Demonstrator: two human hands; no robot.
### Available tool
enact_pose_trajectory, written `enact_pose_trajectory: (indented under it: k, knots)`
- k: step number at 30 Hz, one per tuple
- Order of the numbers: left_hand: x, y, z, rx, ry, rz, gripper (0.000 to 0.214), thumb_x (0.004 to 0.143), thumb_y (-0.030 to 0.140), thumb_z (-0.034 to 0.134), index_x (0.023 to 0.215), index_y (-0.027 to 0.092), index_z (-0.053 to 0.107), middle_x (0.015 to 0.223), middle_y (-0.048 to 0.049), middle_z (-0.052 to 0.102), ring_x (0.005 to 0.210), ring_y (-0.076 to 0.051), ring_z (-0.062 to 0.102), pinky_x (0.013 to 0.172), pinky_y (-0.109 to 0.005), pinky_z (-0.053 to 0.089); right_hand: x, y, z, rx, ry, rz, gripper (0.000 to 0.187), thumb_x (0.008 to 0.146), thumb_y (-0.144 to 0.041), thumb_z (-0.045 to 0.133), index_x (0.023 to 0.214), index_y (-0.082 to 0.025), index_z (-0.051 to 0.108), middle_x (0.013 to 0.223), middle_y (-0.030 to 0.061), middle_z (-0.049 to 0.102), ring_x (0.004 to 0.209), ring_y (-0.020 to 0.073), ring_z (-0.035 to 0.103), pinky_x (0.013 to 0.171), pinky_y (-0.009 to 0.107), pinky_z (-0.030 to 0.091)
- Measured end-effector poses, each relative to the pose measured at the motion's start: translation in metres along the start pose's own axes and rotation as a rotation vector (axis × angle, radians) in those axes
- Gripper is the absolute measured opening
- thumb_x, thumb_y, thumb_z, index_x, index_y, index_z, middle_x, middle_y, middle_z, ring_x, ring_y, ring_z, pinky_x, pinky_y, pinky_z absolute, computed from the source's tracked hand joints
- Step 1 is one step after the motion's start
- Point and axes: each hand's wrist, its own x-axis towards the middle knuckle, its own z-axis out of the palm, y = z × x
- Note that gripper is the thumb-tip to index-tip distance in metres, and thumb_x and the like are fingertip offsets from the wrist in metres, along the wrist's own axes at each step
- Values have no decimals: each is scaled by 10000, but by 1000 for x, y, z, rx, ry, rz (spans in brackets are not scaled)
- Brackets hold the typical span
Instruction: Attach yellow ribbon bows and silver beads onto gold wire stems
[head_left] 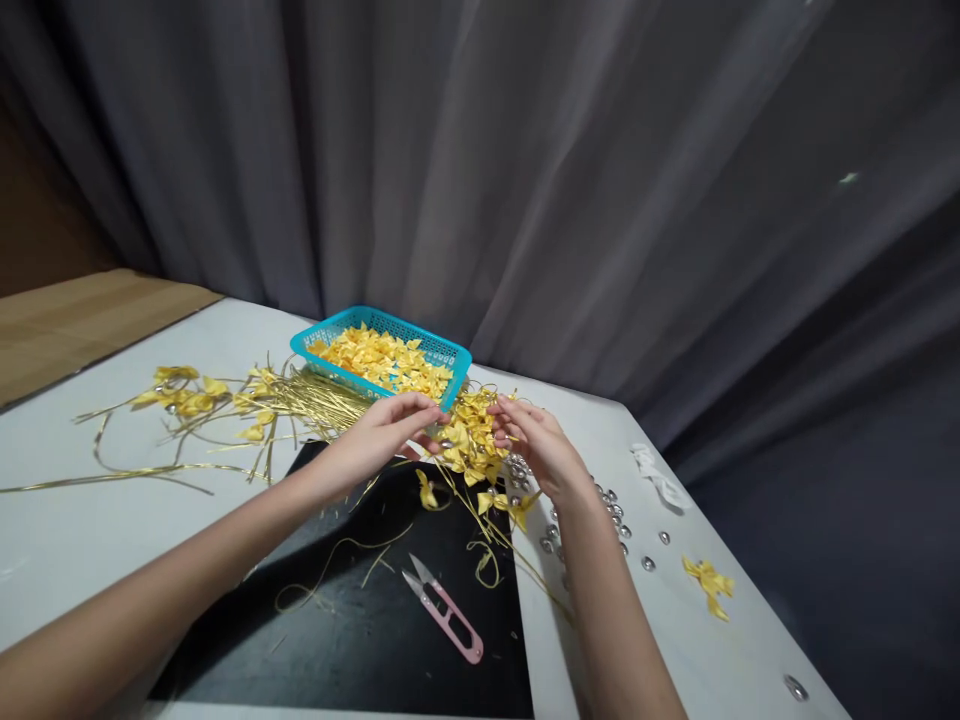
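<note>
My left hand point(386, 432) and my right hand point(536, 442) meet over a loose heap of yellow ribbon bows point(469, 440) on a white table point(90, 500). The fingers of both hands are curled and pinched at the heap, touching bows and thin gold wire ties. Exactly which piece each hand grips is too small to make out. Just behind the hands stands a turquoise plastic basket point(450, 352) filled with more yellow bows.
A black mat point(360, 620) lies in front of me with pink thread snips point(446, 605) and gold wire scraps on it. Gold wire ties point(307, 395) and bows spread to the left. Several small silver bells point(619, 520), a white scrap point(660, 478) and one bow point(709, 580) lie right. Grey curtain behind.
</note>
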Motion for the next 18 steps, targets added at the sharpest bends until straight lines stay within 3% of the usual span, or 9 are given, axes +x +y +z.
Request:
enact_pose_trajectory:
  k: [3,7,11,14,18]
  knots:
    - [0,0,-2,-38,-21,-25,224,806,386,580,844,167,611,942,-43,658,713,-124,618,649,-232,458,-4,1,5,-40,-24,-27,343,650,-461,734,786,-158,647,738,3,565,597,65,503,558,188,469]
    - [-6,4,-3,-77,-81,-4,224,801,387,599,801,167,639,797,-17,653,680,-116,597,652,-227,462,-21,-8,27,-98,-234,-31,442,580,-342,809,971,-212,651,947,20,619,556,62,517,510,212,460]
    - [-17,14,-6,-120,-106,-25,208,771,369,643,752,163,654,678,13,620,611,-99,566,594,-207,432,-34,-16,37,-126,-444,-72,313,696,-345,732,958,-197,645,791,5,638,561,69,534,553,219,482]
    - [-25,20,-9,-138,-124,-52,230,788,385,625,755,163,674,673,1,633,592,-104,551,565,-213,412,-40,-21,34,-123,-421,-109,241,719,-359,708,856,-172,643,743,3,639,504,61,516,493,206,470]
    - [-31,23,-9,-179,-81,-30,205,796,364,628,783,166,682,882,-39,670,847,-157,596,703,-241,455,-46,-27,34,-107,-307,-168,229,736,-378,677,775,-162,611,680,-1,642,421,42,446,412,186,391]
